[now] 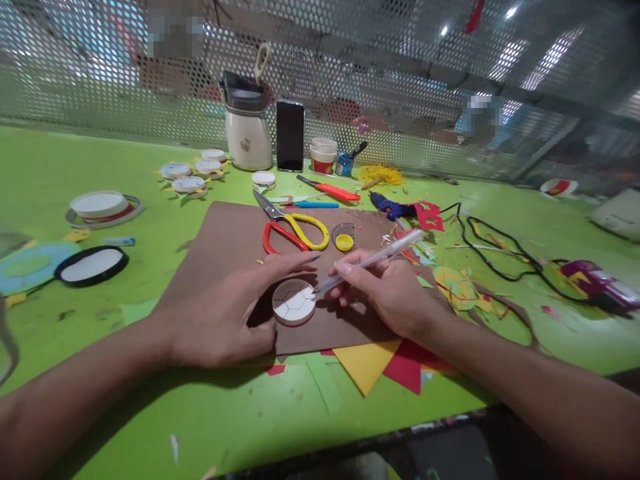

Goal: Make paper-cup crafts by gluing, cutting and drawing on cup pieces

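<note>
A small white disc with black lines forming a hexagon-like pattern lies on the brown board. My left hand curls round its left side, thumb at the lower left edge and fingers along the top. Between the fingers of my right hand is a pen with a clear barrel, its tip at the disc's right edge. Just beyond my hands lie scissors with one red and one yellow handle. Beside them sits a small yellow cap on a clear protractor.
A red utility knife, blue pen and blue glue gun lie behind the board. A phone and white jug stand by the mesh screen. Decorated discs sit left; a black cord and paper scraps lie right.
</note>
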The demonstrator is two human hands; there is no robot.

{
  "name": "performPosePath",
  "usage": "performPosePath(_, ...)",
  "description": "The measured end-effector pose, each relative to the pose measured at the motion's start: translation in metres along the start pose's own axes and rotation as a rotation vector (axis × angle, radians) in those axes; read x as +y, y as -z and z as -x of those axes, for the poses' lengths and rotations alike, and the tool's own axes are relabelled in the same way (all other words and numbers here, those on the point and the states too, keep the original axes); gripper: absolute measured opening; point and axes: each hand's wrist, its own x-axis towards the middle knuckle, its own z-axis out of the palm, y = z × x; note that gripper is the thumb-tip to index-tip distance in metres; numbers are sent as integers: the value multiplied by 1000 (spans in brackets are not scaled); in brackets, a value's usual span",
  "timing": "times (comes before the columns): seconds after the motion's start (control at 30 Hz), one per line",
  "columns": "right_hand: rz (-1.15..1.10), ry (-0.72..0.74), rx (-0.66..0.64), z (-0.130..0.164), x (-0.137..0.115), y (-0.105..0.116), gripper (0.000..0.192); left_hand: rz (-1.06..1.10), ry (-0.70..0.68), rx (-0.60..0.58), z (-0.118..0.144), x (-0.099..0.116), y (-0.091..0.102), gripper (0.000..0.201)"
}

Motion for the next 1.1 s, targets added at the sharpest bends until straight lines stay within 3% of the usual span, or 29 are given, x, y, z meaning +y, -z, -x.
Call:
performPosePath(0.1,34,-1,30,0,-3,-1,23,-38,69,-1,-1,1,2,75)
performPosePath(0.27,71,-21,12,2,-5,-2,21,-117,153,-63,-8,4,5,99)
performPosePath(0.43,111,-96,-63,5,-8,-4,21,-125,169,-57,-9,2,1,79)
performPosePath(0.6,92,-114,-88,5,-12,-7,20,11,140,-52,-11,-4,-3,65)
performPosePath(1.1,205,-108,-102,8,-14,-6,30,116,127,-47,-13,-10,-5,86)
